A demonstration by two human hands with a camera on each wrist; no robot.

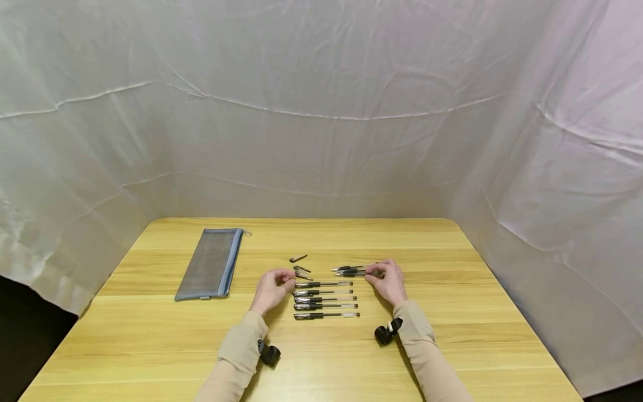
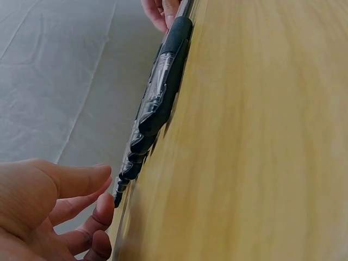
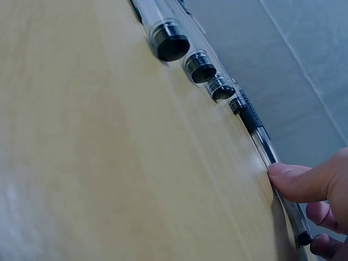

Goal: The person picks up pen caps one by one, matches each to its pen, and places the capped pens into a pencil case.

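Several capped gel pens (image 1: 325, 306) with black grips lie in a row, caps to the left. Beyond them a few uncapped pens (image 1: 346, 268) lie with tips to the left. My right hand (image 1: 389, 281) pinches one of these near its rear end; in the right wrist view its thumb (image 3: 296, 182) lies on the clear barrel (image 3: 292, 209). Loose pen caps (image 1: 303, 273) lie beside the fingertips of my left hand (image 1: 273, 287). In the left wrist view its fingers are loosely bent, with a gap and nothing visible held; whether they touch a cap is unclear.
A blue-edged mesh zip pouch (image 1: 208, 265) lies flat on the wooden table (image 1: 326, 363) at the left. Another loose cap (image 1: 298, 258) sits farther back. Pale fabric (image 1: 321, 151) hangs behind the table and at its sides.
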